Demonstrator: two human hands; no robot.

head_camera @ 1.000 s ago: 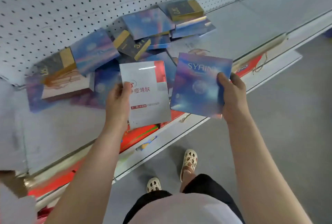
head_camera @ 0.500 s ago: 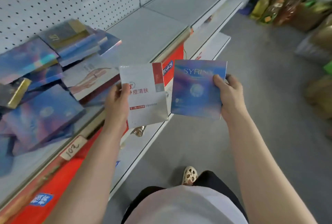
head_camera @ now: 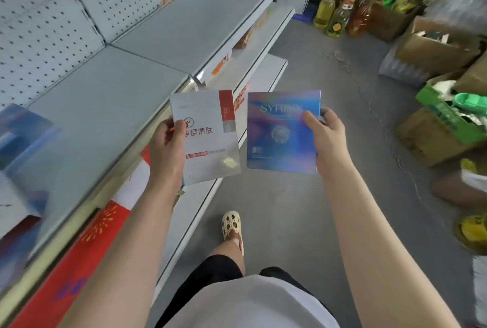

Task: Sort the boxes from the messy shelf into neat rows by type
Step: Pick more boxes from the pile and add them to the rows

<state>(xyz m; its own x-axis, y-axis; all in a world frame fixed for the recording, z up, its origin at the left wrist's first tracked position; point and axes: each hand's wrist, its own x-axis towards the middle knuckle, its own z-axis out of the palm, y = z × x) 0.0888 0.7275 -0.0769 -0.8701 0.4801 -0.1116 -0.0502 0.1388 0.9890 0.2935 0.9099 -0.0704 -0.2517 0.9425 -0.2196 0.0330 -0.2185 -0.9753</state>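
Pinching by one edge only, the left hand (head_camera: 168, 148) holds the white box (head_camera: 208, 140) and the right hand (head_camera: 328, 140) the blue box (head_camera: 279, 138), side by side above the aisle floor (head_camera: 303, 196), beside the shelf (head_camera: 110, 106). Either thin box could slip or twist free, given such shallow thumb-and-finger purchase.

Both bare arms reach toward mid-frame; the left hand (head_camera: 167, 147) and right hand (head_camera: 328, 140) each grip something, thumbs on top.
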